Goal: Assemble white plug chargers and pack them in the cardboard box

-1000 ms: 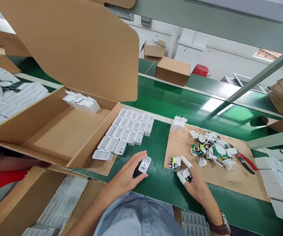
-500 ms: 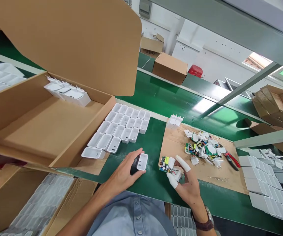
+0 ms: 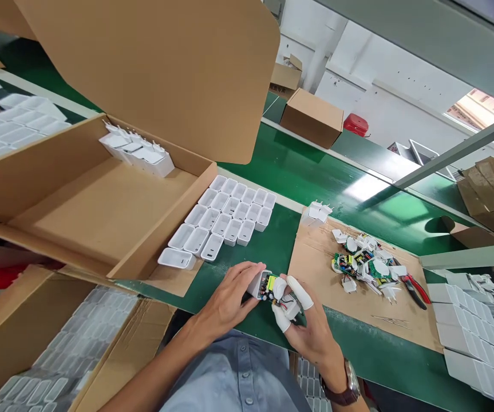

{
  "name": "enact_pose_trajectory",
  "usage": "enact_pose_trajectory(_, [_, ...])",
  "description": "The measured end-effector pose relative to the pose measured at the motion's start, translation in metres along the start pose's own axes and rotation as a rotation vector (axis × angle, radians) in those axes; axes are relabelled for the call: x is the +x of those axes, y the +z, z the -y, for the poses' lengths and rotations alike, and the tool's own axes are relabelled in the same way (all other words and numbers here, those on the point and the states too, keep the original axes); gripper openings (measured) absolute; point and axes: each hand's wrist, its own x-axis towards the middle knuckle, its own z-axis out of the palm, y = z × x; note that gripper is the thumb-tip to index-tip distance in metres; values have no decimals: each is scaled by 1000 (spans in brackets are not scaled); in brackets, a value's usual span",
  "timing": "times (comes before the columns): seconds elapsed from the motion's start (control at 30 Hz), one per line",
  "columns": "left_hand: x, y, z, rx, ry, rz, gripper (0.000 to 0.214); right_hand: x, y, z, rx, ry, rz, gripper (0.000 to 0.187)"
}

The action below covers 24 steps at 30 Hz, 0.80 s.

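Observation:
My left hand (image 3: pixel 232 292) grips a white charger case (image 3: pixel 256 285), its open mouth turned to the right. Between the fingertips of my right hand (image 3: pixel 304 317), two of them in white finger cots, is a charger circuit board (image 3: pixel 269 286) with a white plug cap (image 3: pixel 288 305) wired to it. The board's left end is at the mouth of the case; how far inside it sits I cannot tell. Rows of open white cases (image 3: pixel 221 223) stand on the green bench beyond my left hand. Right of my hands, a heap of circuit boards (image 3: pixel 364 263) lies on a cardboard sheet (image 3: pixel 315 263).
A large open carton (image 3: pixel 161 229) holding several assembled chargers (image 3: pixel 137 150) is on the left. Red-handled pliers (image 3: pixel 416 290) and tweezers (image 3: pixel 391 321) lie on the cardboard. Stacked white cases (image 3: pixel 474 326) line the right side. A box of clear trays (image 3: pixel 79 337) is at lower left.
Both hands have come together. The case has turned its mouth from upward to the right, and the circuit board has moved left to meet it. The view has shifted slightly.

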Motion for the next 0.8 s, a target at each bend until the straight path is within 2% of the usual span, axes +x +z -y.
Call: enact_pose_trajectory(0.8, [2,1,2,-5,46,-16,66,7,1,-2,-24,41,80,76])
